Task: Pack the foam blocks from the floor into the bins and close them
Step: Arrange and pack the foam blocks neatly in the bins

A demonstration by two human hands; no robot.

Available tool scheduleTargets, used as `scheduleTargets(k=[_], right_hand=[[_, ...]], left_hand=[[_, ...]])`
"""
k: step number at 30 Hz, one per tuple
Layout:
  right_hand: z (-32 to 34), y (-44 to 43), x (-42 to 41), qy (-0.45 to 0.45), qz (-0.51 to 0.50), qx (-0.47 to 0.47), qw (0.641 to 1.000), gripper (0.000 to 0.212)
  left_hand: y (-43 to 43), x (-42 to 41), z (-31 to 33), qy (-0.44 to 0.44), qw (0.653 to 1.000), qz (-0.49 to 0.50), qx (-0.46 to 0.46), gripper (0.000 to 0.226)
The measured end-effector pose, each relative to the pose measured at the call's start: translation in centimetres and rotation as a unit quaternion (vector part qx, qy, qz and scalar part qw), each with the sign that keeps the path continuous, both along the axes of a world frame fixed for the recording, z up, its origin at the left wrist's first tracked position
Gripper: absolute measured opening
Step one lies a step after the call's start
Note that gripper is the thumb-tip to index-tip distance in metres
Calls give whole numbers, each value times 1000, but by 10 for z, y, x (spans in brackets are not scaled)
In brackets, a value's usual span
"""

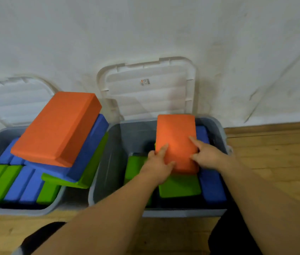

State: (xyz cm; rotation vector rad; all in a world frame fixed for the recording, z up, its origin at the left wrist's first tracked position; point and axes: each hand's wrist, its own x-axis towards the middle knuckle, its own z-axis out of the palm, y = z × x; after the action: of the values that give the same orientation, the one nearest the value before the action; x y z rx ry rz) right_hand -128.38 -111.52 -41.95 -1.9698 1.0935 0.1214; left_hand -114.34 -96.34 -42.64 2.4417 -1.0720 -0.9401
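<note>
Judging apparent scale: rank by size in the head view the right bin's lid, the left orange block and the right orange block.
1. right bin's lid, narrowly
2. left orange block
3. right orange block; it sits lower, so true size may match.

Scuffed white wall [145, 24], wooden plank floor [278, 153]
</note>
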Motion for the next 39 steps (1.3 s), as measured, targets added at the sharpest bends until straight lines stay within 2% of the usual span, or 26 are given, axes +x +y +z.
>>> scheduleTargets(k=[4,8,14,17,22,24,26,27,30,32,35,37,39], right_hand=[[-24,-16,-4,-12,15,3,1000,89],[-28,-19,-5,-23,8,-7,1000,90],[-9,-23,5,87,63,-99,989,87],[1,-25,21,120,73,-85,986,88],[9,-15,32,116,54,-52,990,86],[16,-10,34,145,52,-86,984,82],[24,1,42,152,43,-172,972,81],[28,11,48,129,38,-221,966,80],[27,55,75,-10,49,-302,952,66],[21,79,96,-41,79,-305,948,62],[13,96,123,5,99,-273,957,71],[9,102,143,42,124,-271,954,67],[-1,110,166,80,182,-302,932,62]], left_hand=[[-4,-1,-24,19,999,28,-22,74],[-5,6,-34,22,999,29,-34,76],[-3,13,-48,26,998,21,-54,75],[2,16,-55,32,996,23,-85,75],[9,24,-63,54,989,1,-137,79],[18,34,-64,82,981,-4,-173,85],[34,54,-71,113,975,6,-194,87],[43,64,-76,117,974,16,-195,86],[62,87,-92,67,984,18,-162,74],[72,95,-94,17,990,-2,-137,68],[104,103,-88,-26,993,-83,-75,67],[132,106,-81,-76,985,-149,-44,66],[151,109,-70,-107,975,-183,-71,61]])
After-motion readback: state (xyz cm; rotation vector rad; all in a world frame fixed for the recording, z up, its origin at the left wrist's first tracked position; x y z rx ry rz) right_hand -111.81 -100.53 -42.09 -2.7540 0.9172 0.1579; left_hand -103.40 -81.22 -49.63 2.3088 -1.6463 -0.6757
